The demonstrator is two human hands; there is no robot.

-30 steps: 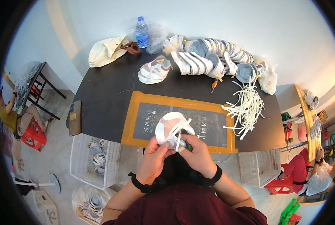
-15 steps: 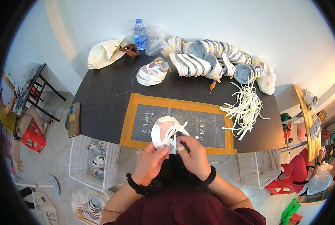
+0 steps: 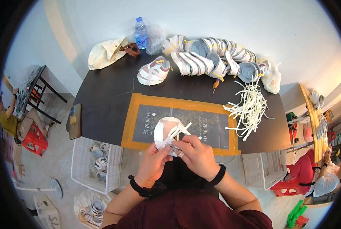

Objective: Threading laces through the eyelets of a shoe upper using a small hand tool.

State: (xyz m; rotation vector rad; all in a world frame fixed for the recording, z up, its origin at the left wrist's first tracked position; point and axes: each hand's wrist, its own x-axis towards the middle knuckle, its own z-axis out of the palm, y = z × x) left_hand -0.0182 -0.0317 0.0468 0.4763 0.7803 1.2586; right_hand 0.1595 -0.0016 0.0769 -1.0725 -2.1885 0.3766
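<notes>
A small white-and-pink shoe upper (image 3: pixel 163 131) is held near the table's front edge, its toe pointing away from me. My left hand (image 3: pixel 155 158) grips its near left side, thumb on top. A white lace (image 3: pixel 182 130) crosses the upper, with a loose end sticking out to the right. Bent over the shoe's opening, my right hand (image 3: pixel 195 154) has its fingers closed at the lacing. A thin greyish tip shows by those fingers, but the rest of what they hold is hidden. The shoe sits above a dark mat (image 3: pixel 185 114) edged with orange tape.
Behind lie another shoe upper (image 3: pixel 154 71), stacked uppers (image 3: pixel 195 64), an orange-handled awl (image 3: pixel 215 84) and a bundle of white laces (image 3: pixel 250 105). A phone (image 3: pixel 75 121), cream bag (image 3: pixel 106 54) and water bottle (image 3: pixel 141 34) are leftward. Crates (image 3: pixel 114 164) flank me; people sit at both sides.
My right hand has turned inward and moved left over the shoe's opening. The green piece that showed beneath its fingers is now hidden. My left hand keeps its grip.
</notes>
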